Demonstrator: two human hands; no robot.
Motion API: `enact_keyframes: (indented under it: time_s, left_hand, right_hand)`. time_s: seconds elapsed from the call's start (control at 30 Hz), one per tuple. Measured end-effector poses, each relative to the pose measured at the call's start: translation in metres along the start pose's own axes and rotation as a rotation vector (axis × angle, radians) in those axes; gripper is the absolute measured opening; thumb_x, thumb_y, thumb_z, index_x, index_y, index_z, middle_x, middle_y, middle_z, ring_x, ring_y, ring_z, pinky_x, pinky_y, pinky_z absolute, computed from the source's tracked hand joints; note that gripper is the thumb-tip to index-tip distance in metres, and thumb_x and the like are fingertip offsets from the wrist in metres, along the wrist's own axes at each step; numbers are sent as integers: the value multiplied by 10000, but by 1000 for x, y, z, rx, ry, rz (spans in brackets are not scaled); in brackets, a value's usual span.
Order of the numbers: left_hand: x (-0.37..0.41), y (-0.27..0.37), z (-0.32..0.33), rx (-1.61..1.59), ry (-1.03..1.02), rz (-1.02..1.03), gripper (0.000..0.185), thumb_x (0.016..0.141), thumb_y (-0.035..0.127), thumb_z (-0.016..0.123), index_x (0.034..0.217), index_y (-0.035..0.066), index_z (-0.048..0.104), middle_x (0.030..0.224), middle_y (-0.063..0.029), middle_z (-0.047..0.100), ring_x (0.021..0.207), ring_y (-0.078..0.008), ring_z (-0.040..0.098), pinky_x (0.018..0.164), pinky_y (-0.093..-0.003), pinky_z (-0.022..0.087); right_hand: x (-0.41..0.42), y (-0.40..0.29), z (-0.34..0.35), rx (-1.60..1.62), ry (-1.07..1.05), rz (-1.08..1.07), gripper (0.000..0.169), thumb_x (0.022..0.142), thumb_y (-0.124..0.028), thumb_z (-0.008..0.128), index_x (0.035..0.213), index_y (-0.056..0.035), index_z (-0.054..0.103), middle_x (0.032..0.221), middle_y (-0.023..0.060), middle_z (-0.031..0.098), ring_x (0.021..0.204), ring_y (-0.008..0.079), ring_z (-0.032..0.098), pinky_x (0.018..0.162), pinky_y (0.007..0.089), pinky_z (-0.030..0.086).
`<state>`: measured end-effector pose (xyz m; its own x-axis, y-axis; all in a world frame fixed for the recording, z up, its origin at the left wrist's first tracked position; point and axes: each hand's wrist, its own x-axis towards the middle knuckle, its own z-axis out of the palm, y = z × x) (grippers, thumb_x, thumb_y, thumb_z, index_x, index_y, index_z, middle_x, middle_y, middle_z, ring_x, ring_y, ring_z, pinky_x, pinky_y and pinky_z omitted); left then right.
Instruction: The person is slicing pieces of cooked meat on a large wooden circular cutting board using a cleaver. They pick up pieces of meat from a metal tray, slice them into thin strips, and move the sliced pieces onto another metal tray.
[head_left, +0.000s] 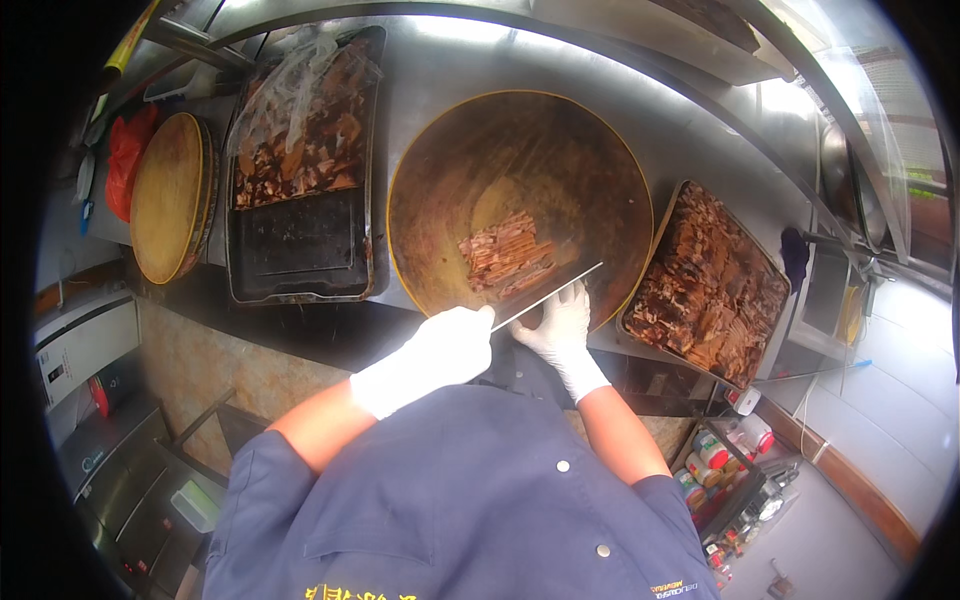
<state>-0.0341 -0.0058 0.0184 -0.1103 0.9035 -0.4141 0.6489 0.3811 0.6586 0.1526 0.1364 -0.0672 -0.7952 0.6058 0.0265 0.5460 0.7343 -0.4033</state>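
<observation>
My left hand (442, 349), in a white glove, grips a cleaver (551, 294). Its blade stands on edge, with its pale spine running up to the right. My right hand (561, 319), also gloved, is close against the near side of the blade, thumb spread from the fingers. What lies beneath those fingers is hidden. Just beyond the blade is a pile of cooked meat cut into strips (506, 251). Both hands work at the near edge of a large round chopping block (435, 195) with a yellow rim.
Left of the block, a dark tray (292, 244) holds browned meat (330, 161) partly under clear plastic film (300, 90). A second round board (169, 199) and a red plastic bag (127, 169) lie farther left. To the right sits another tray of meat (709, 289). Jars (709, 450) stand lower right.
</observation>
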Motion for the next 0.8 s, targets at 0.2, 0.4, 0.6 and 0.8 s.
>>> enact_keyframes:
  time_s: [0.2,0.4,0.6,0.8]
  left_hand:
    - [26,-6,18,0,-23,30,253,911,135,602,1057,-67,647,854,-296,715,856,-479,728,781,-564,586]
    - [64,4,32,-60,-29,-93,257,911,139,590,1031,-73,670,841,-320,725,857,-504,738,801,-558,594]
    - [52,-12,30,-125,-40,-119,280,910,156,618,1105,-44,640,965,-321,735,961,-496,734,870,-557,581]
    - [50,-26,32,-142,-78,-19,718,845,149,592,1509,-95,466,970,-356,722,926,-501,734,862,-543,587]
  right_hand:
    - [6,-2,-6,55,-24,8,812,701,-491,883,1339,-52,636,1333,198,575,1314,433,513,1113,571,434]
    - [5,0,-3,66,-48,-6,848,694,-500,886,1356,-50,606,1367,190,553,1319,429,510,1109,564,430]
    - [1,1,2,39,48,-59,750,685,-442,900,1264,-52,625,1352,168,552,1356,422,500,1102,561,431]
    - [0,0,3,37,91,-79,626,679,-413,904,1124,-67,628,1306,161,564,1356,422,506,1086,561,435]
